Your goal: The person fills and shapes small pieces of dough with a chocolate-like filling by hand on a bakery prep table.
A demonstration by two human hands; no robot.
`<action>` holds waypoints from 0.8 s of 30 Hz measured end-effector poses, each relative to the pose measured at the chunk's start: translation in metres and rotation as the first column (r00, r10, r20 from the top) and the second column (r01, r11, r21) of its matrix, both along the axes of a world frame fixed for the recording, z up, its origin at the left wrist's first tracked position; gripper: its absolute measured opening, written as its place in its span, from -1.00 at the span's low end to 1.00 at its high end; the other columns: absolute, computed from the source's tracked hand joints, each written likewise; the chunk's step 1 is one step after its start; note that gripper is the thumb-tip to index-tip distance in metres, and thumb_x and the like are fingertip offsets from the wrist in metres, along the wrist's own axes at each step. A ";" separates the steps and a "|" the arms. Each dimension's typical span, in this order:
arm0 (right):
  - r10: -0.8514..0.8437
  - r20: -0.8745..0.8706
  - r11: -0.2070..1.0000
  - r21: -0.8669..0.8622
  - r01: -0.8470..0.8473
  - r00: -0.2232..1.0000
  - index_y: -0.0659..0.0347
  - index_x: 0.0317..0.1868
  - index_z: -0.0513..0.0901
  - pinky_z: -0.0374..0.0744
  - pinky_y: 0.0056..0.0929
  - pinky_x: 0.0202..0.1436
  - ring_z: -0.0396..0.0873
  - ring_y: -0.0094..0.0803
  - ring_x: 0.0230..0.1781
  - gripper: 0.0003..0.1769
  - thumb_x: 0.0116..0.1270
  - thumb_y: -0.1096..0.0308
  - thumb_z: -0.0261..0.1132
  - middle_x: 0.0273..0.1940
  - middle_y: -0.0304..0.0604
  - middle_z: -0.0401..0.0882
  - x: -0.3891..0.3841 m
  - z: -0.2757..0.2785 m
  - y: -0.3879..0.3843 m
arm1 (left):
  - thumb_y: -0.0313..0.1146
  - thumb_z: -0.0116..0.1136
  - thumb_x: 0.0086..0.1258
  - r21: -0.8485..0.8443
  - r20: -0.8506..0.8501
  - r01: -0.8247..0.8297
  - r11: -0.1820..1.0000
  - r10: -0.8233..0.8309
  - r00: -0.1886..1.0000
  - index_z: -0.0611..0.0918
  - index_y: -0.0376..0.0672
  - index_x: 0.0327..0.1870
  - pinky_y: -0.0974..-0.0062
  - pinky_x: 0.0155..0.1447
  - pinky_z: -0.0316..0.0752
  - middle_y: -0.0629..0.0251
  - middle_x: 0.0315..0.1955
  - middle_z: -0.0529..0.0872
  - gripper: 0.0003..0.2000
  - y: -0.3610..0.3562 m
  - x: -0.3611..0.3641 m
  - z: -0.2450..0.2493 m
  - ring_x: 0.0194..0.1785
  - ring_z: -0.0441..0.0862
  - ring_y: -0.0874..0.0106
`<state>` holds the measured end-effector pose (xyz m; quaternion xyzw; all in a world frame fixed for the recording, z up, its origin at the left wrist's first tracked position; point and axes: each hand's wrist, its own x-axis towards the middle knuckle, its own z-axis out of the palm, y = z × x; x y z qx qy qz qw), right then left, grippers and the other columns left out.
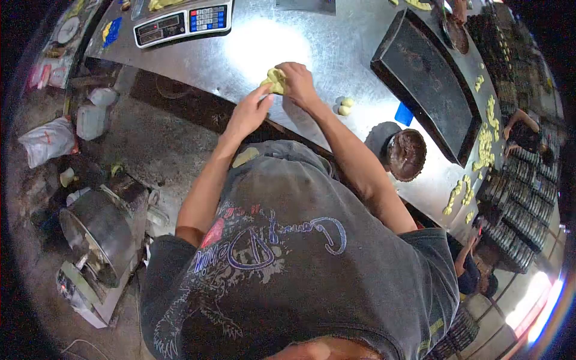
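Note:
A lump of soft yellow dough [275, 78] is between my two hands, just above the near edge of the metal table [336, 57]. My right hand [298, 83] is closed around its right side, fingers curled over the top. From the lower left, my left hand [249, 114] pinches the dough's lower end with its fingertips. Two small dough balls [345, 107] sit on the table to the right of my right hand.
A digital scale [183, 25] stands at the upper left. Rightward are a round pan with brown contents [407, 155], a blue flat piece [404, 114], a large black tray [426, 84] and several dough pieces [485, 147]. Co-workers [523, 132] are at the far right. A mixer [99, 237] stands lower left.

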<state>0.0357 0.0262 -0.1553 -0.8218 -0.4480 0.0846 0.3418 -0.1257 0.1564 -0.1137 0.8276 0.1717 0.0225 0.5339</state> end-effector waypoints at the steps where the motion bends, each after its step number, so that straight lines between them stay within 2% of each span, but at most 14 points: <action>1: -0.005 0.064 1.000 0.010 0.004 0.998 0.19 0.15 0.62 0.50 -0.06 0.21 0.54 0.06 0.15 -0.58 0.26 0.40 0.36 0.05 0.04 0.64 -0.005 -0.014 0.011 | -0.09 0.12 0.53 0.088 0.023 0.068 0.994 -0.070 0.997 0.53 -0.27 0.35 0.14 0.30 0.49 -0.07 0.14 0.71 -0.49 0.001 0.008 -0.010 0.24 0.65 0.02; 2: -0.014 0.127 1.000 0.020 0.011 0.992 0.16 0.16 0.62 0.53 -0.07 0.17 0.55 0.05 0.14 -0.57 0.25 0.41 0.37 0.05 0.02 0.65 -0.008 -0.024 0.017 | -0.07 0.09 0.54 0.243 -0.035 0.126 0.962 -0.121 0.992 0.46 -0.23 0.42 0.08 0.39 0.37 -0.04 0.26 0.59 -0.45 -0.001 0.015 -0.022 0.35 0.51 -0.04; 4: -0.132 0.022 0.987 -0.093 0.133 0.991 0.11 0.18 0.62 0.51 -0.07 0.19 0.52 0.08 0.16 -0.55 0.24 0.41 0.37 0.05 0.02 0.65 -0.009 -0.030 0.023 | -0.02 0.03 0.56 0.517 -0.170 0.264 0.814 -0.205 0.964 0.32 -0.17 0.55 -0.05 0.56 0.13 0.01 0.52 0.36 -0.36 -0.006 0.024 -0.042 0.56 0.22 -0.17; 6: -0.245 -0.090 0.968 -0.077 0.239 0.965 0.09 0.20 0.62 0.57 -0.15 0.13 0.60 -0.02 0.05 -0.53 0.24 0.40 0.37 -0.03 0.04 0.67 -0.003 -0.034 0.015 | 0.02 0.02 0.55 0.531 -0.300 0.357 0.768 -0.224 0.927 0.19 -0.11 0.61 -0.22 0.58 -0.11 0.14 0.62 0.13 -0.30 -0.002 0.029 -0.050 0.63 0.00 -0.19; 8: -0.317 -0.371 0.948 -0.153 0.279 0.873 0.19 0.19 0.62 0.60 -0.26 0.00 0.62 -0.18 -0.13 -0.56 0.28 0.38 0.35 -0.13 -0.02 0.66 -0.005 -0.008 -0.017 | 0.08 0.03 0.52 0.548 -0.365 0.413 0.727 -0.237 0.901 0.04 -0.02 0.67 -0.43 0.55 -0.34 0.35 0.69 -0.10 -0.20 0.001 0.030 -0.066 0.68 -0.19 -0.15; 9: -0.349 -0.498 0.937 -0.191 0.292 0.794 0.23 0.18 0.62 0.61 -0.32 -0.06 0.64 -0.26 -0.22 -0.57 0.30 0.37 0.34 -0.17 -0.06 0.66 -0.007 0.004 -0.036 | 0.09 0.04 0.51 0.546 -0.382 0.420 0.725 -0.231 0.895 0.04 -0.01 0.67 -0.43 0.55 -0.35 0.35 0.69 -0.09 -0.20 0.003 0.032 -0.066 0.68 -0.18 -0.15; 12: -0.426 -0.578 0.905 -0.254 0.342 0.696 0.26 0.13 0.66 0.59 -0.45 -0.14 0.57 -0.46 -0.27 -0.63 0.31 0.41 0.30 -0.19 -0.20 0.64 -0.024 -0.003 -0.104 | 0.13 0.04 0.50 0.529 -0.376 0.400 0.748 -0.215 0.901 0.07 0.05 0.67 -0.47 0.53 -0.39 0.37 0.69 -0.05 -0.20 0.002 0.034 -0.070 0.67 -0.14 -0.16; 13: -0.469 -0.560 0.883 -0.300 0.360 0.683 0.26 0.10 0.68 0.58 -0.48 -0.16 0.56 -0.50 -0.28 -0.66 0.32 0.42 0.30 -0.21 -0.23 0.63 -0.035 0.003 -0.125 | 0.12 0.05 0.49 0.481 -0.402 0.405 0.778 -0.215 0.890 0.14 0.01 0.64 -0.45 0.54 -0.42 0.33 0.68 -0.02 -0.23 0.000 0.035 -0.068 0.67 -0.16 -0.17; 15: -0.537 -0.692 0.837 -0.364 0.409 0.483 0.25 0.08 0.69 0.55 -0.51 -0.17 0.54 -0.54 -0.29 -0.70 0.37 0.40 0.31 -0.23 -0.27 0.63 -0.055 0.024 -0.158 | 0.09 0.08 0.48 0.387 -0.453 0.412 0.825 -0.219 0.864 0.29 -0.08 0.59 -0.41 0.56 -0.47 0.25 0.66 0.06 -0.27 0.002 0.047 -0.042 0.67 -0.20 -0.20; 16: -0.559 -0.741 0.811 -0.395 0.432 0.372 0.24 0.08 0.70 0.54 -0.52 -0.18 0.53 -0.56 -0.30 -0.72 0.39 0.39 0.31 -0.24 -0.29 0.63 -0.062 0.038 -0.167 | 0.08 0.07 0.51 0.331 -0.531 0.460 0.824 -0.241 0.812 0.54 -0.18 0.39 -0.41 0.56 -0.38 0.19 0.57 0.26 -0.40 0.000 0.059 -0.006 0.65 0.00 -0.09; 19: -0.523 -0.766 0.791 -0.274 0.547 0.374 0.23 0.05 0.71 0.50 -0.56 -0.17 0.51 -0.62 -0.28 -0.76 0.48 0.32 0.30 -0.25 -0.34 0.64 -0.079 0.089 -0.164 | 0.06 0.03 0.55 0.069 -0.245 0.484 0.872 -0.456 0.856 0.68 -0.22 0.18 -0.24 0.59 -0.11 0.04 0.42 0.44 -0.49 -0.002 0.085 0.033 0.56 0.26 0.09; 20: -0.479 -0.799 0.769 -0.181 0.613 0.364 0.23 0.06 0.71 0.49 -0.57 -0.11 0.50 -0.64 -0.24 -0.75 0.54 0.28 0.28 -0.21 -0.35 0.65 -0.081 0.099 -0.156 | 0.08 -0.11 0.64 -0.138 0.016 0.349 0.927 -0.350 0.937 0.63 -0.14 0.28 0.04 0.55 0.17 -0.03 0.36 0.50 -0.49 -0.021 0.089 0.025 0.45 0.42 0.28; 22: -0.336 -0.825 0.719 0.087 0.689 0.454 0.23 0.04 0.72 0.51 -0.55 -0.11 0.53 -0.60 -0.22 -0.75 0.52 0.26 0.29 -0.24 -0.32 0.65 -0.083 0.125 -0.131 | 0.10 -0.20 0.68 -0.361 0.237 0.344 0.867 -0.271 0.933 0.50 -0.06 0.41 0.17 0.51 0.28 -0.04 0.38 0.48 -0.47 -0.056 0.102 0.050 0.45 0.42 0.27; 24: -0.273 -0.785 0.660 0.268 0.702 0.556 0.23 0.17 0.66 0.54 -0.55 -0.01 0.55 -0.54 -0.14 -0.68 0.53 0.27 0.28 -0.10 -0.28 0.64 -0.087 0.149 -0.110 | 0.12 -0.29 0.70 -0.681 0.297 0.312 0.663 -0.139 0.945 0.34 0.01 0.53 0.22 0.49 0.34 -0.02 0.41 0.44 -0.45 -0.089 0.111 0.090 0.46 0.42 0.24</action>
